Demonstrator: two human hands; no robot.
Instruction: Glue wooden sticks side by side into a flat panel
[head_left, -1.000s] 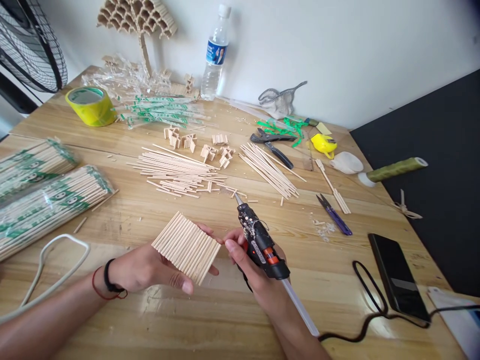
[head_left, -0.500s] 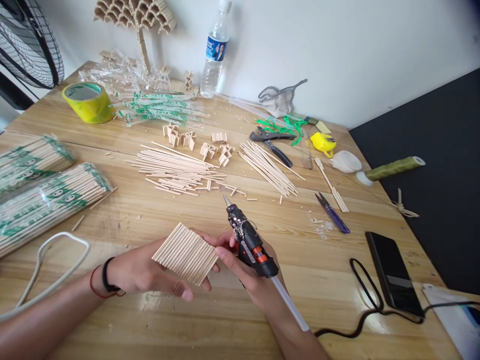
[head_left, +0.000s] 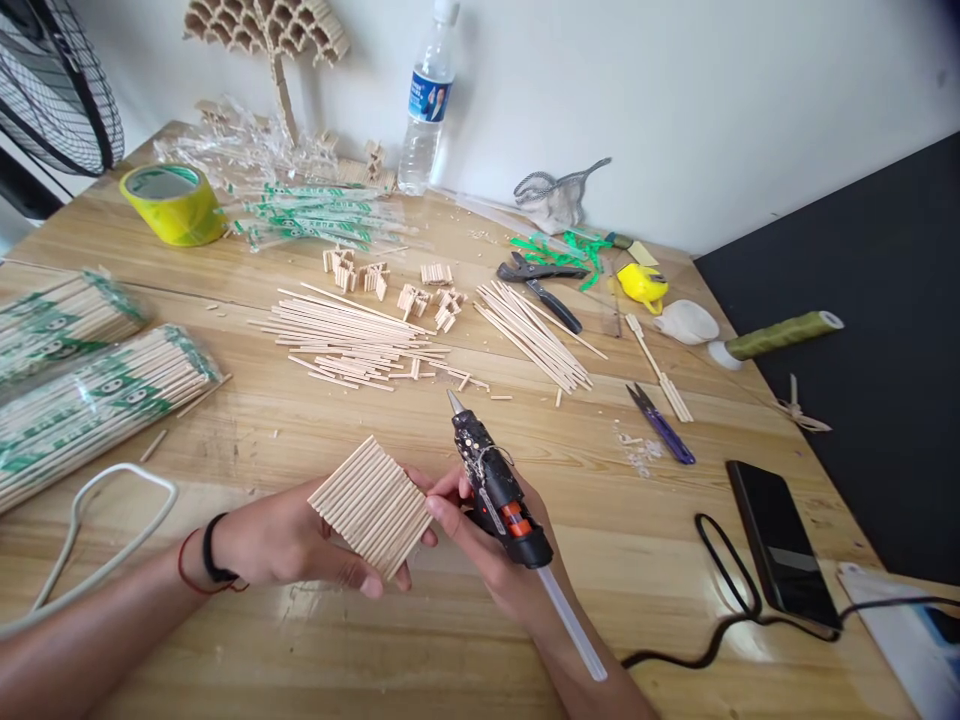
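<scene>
A flat panel of wooden sticks (head_left: 373, 508), laid side by side, is tilted towards me above the table. My left hand (head_left: 300, 545) grips it from below and the left, thumb at the lower edge and fingers mostly hidden behind. In my right hand (head_left: 487, 560) is a black hot glue gun (head_left: 491, 480), its nozzle pointing up and away and a clear glue stick (head_left: 574, 625) jutting from its rear. The right thumb and a fingertip also touch the panel's right corner.
Beyond my hands lie loose sticks (head_left: 352, 335), another stick pile (head_left: 532, 340), small stick pieces (head_left: 414, 300) and pliers (head_left: 544, 275). Purple snips (head_left: 664, 425), a phone (head_left: 780, 545) and a black cord (head_left: 697, 655) are at right. Bagged sticks (head_left: 105, 410) and a white cable (head_left: 124, 470) lie left.
The panel has turned a little in my left hand and its face shows more squarely. My left thumb has drawn closer to its lower edge. The glue gun stays in my right hand.
</scene>
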